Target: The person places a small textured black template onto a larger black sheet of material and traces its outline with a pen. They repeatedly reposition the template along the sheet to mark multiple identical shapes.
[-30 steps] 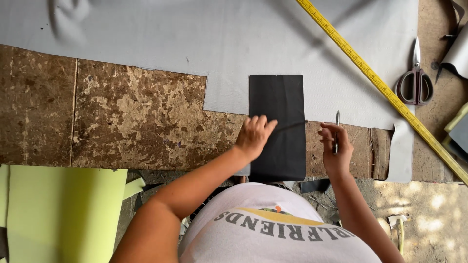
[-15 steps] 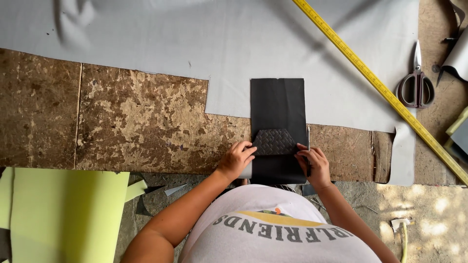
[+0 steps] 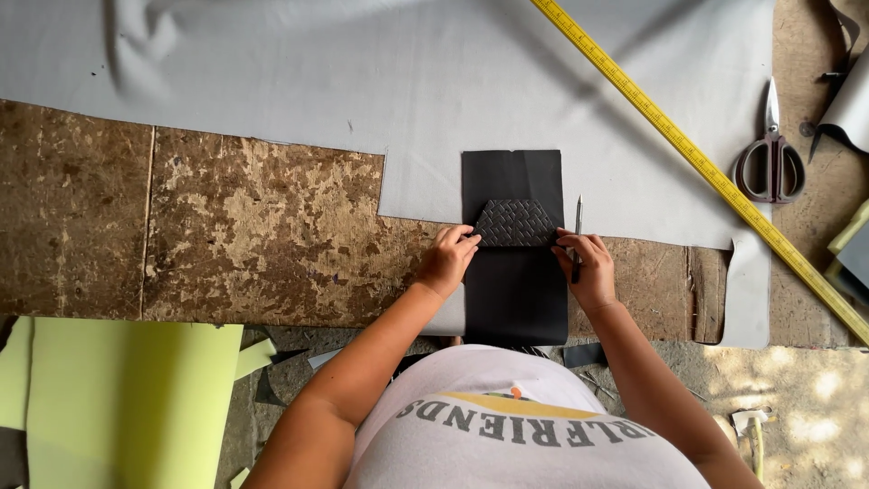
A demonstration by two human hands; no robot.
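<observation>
A black rectangular sheet point(image 3: 512, 177) lies on a grey sheet of material point(image 3: 434, 81) and a worn brown board point(image 3: 253, 226). On it sits a small black textured piece point(image 3: 514, 222) with cut-off top corners. My left hand point(image 3: 445, 258) pinches that piece at its left lower corner. My right hand point(image 3: 587, 267) presses its right edge and also grips a thin pen-like tool point(image 3: 577, 222) that points away from me.
A long yellow ruler point(image 3: 697, 163) runs diagonally across the grey sheet. Scissors point(image 3: 771, 158) lie at the right. Green foam sheets point(image 3: 127, 398) lie at the lower left. Scraps litter the ground near my body.
The textured piece came onto the black sheet. Both hands moved in to its two sides; the left hand had been flat on the sheet before.
</observation>
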